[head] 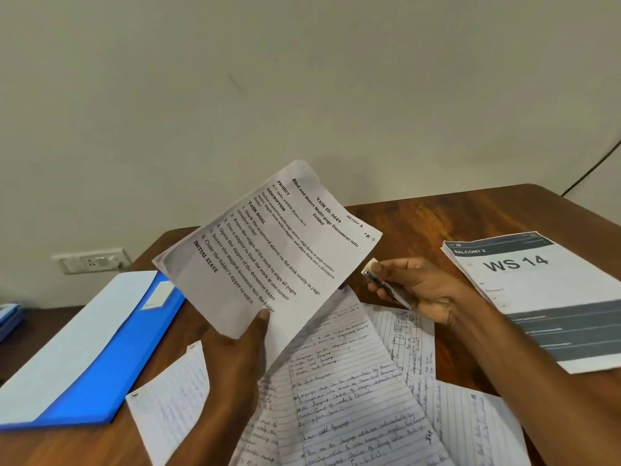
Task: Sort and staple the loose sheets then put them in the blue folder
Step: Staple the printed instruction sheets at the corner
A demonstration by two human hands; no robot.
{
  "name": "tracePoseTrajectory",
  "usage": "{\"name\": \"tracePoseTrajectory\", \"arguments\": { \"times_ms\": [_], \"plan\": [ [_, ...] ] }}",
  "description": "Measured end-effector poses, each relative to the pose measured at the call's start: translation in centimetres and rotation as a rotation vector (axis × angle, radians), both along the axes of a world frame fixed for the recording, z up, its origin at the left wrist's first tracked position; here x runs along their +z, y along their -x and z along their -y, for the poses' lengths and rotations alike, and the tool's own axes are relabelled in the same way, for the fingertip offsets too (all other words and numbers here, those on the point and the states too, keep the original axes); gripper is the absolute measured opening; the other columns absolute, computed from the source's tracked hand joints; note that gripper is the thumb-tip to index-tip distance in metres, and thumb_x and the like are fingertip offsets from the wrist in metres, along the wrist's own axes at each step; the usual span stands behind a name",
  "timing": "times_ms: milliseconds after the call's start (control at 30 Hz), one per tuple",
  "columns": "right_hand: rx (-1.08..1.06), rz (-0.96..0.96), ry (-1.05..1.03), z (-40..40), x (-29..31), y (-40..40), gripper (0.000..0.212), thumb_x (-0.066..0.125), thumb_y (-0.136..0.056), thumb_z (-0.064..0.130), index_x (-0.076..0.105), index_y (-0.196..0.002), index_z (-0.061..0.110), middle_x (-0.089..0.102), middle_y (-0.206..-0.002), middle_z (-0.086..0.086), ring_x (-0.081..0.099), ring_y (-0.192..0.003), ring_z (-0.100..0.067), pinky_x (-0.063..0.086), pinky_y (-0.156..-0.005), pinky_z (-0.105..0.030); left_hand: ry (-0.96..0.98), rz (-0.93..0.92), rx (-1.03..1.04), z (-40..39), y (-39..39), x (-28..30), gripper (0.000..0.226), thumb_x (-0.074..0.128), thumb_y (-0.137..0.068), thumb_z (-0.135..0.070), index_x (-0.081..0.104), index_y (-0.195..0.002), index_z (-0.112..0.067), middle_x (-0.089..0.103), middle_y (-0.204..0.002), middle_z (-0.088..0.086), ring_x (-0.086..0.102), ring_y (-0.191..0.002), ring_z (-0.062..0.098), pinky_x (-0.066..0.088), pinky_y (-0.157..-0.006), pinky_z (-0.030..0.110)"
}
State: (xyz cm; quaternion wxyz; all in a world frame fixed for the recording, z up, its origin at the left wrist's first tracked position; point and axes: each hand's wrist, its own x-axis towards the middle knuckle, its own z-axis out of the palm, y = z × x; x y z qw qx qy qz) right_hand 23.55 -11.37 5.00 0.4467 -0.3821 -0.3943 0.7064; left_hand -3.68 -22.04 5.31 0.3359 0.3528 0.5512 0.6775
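My left hand (240, 344) holds up a small set of printed sheets (268, 250) by the lower edge, thumb on the front, tilted above the desk. To their right, my right hand (416, 287) grips a small metal stapler (386, 285) close to the sheets' right corner, not touching them. Several loose handwritten lined sheets (349, 391) lie overlapping on the wooden desk (437, 213) under both hands. The blue folder (111, 361) lies flat at the left with a white sheet (67, 344) resting on it.
A printed stack marked "WS 14" (534, 297) lies at the right of the desk. A wall socket (92, 261) sits behind the desk's left corner, and a dark cable (591, 169) hangs at the far right. A plain wall stands behind.
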Motion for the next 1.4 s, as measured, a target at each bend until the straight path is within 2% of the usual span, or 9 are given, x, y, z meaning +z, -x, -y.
{"name": "tracePoseTrajectory", "arguments": {
  "times_ms": [133,300,533,833,967,1067,1167,1300,1400],
  "plan": [
    [-0.014,-0.07,0.002,-0.1,0.0,-0.3,0.042,0.08,-0.077,0.006,0.073,-0.115,-0.011,0.076,-0.105,-0.025,0.076,-0.081,-0.024,0.064,-0.071,-0.028,-0.026,-0.017,0.005,0.4,-0.8,-0.1,0.05,0.075,-0.091,-0.007,0.05,-0.128,-0.03,0.062,-0.122,-0.003,0.062,-0.1,0.014,0.051,-0.097,0.046],
    [-0.051,-0.08,0.015,0.0,-0.2,-0.2,0.049,0.082,-0.075,0.008,0.071,-0.119,-0.011,0.074,-0.115,-0.028,0.076,-0.083,-0.026,0.064,-0.074,-0.031,0.005,0.001,0.0,0.5,-1.2,-0.3,0.044,0.073,-0.093,-0.006,0.051,-0.119,-0.033,0.062,-0.108,-0.008,0.059,-0.091,0.007,0.05,-0.097,0.046],
    [-0.018,0.021,-0.004,0.3,0.2,-0.4,0.051,0.083,-0.077,0.023,0.073,-0.119,-0.003,0.076,-0.111,-0.023,0.074,-0.079,-0.024,0.062,-0.056,-0.028,0.032,-0.005,0.074,0.3,-0.9,-0.5,0.047,0.076,-0.092,-0.006,0.05,-0.122,-0.031,0.062,-0.114,-0.003,0.062,-0.097,0.021,0.051,-0.1,0.049],
    [0.01,0.084,0.025,0.2,-0.1,-0.1,0.054,0.082,-0.08,0.037,0.074,-0.117,-0.002,0.076,-0.112,-0.024,0.072,-0.078,-0.023,0.059,-0.054,-0.025,0.022,-0.048,0.036,0.9,-1.0,-0.4,0.045,0.076,-0.091,-0.004,0.051,-0.11,-0.037,0.057,-0.101,-0.019,0.057,-0.087,0.004,0.05,-0.098,0.046],
    [0.001,0.08,0.03,0.2,0.0,-0.4,0.052,0.083,-0.076,0.023,0.072,-0.12,-0.001,0.076,-0.103,-0.019,0.065,-0.073,-0.017,0.054,-0.053,-0.024,0.078,-0.043,0.036,0.8,-0.4,-0.5,0.042,0.077,-0.09,-0.005,0.053,-0.108,-0.035,0.062,-0.108,-0.01,0.063,-0.1,0.021,0.052,-0.102,0.052],
    [-0.084,0.256,-0.015,0.2,0.0,-0.4,0.049,0.085,-0.073,0.009,0.073,-0.12,0.003,0.076,-0.111,-0.016,0.066,-0.086,-0.02,0.055,-0.063,-0.029,0.13,-0.017,0.015,0.8,0.0,-0.4,0.046,0.075,-0.092,-0.005,0.047,-0.118,-0.031,0.058,-0.114,-0.006,0.058,-0.104,0.022,0.048,-0.106,0.056],
    [-0.197,0.427,-0.138,0.2,-0.2,-0.2,0.046,0.087,-0.074,0.001,0.071,-0.116,0.012,0.077,-0.108,-0.011,0.073,-0.089,-0.026,0.058,-0.065,-0.032,0.138,0.028,-0.009,0.6,0.5,-0.4,0.048,0.073,-0.093,0.0,0.048,-0.122,-0.027,0.06,-0.104,-0.01,0.059,-0.1,0.021,0.048,-0.1,0.048],
    [-0.215,0.599,-0.282,0.7,-0.3,0.1,0.034,0.084,-0.085,0.013,0.062,-0.11,0.02,0.079,-0.086,-0.005,0.073,-0.067,-0.022,0.055,-0.053,-0.031,0.169,0.053,0.004,0.5,0.8,-0.3,0.048,0.075,-0.091,0.0,0.05,-0.122,-0.026,0.062,-0.115,0.0,0.059,-0.097,0.022,0.048,-0.102,0.053],
    [-0.192,0.755,-0.333,0.7,-0.3,0.2,0.028,0.078,-0.092,0.025,0.062,-0.114,0.029,0.074,-0.094,0.0,0.07,-0.073,-0.011,0.053,-0.06,-0.028,0.164,0.069,-0.017,0.4,0.7,-0.3,0.047,0.075,-0.091,-0.002,0.049,-0.123,-0.026,0.062,-0.115,-0.001,0.06,-0.091,0.017,0.049,-0.101,0.052]
  ]
}}
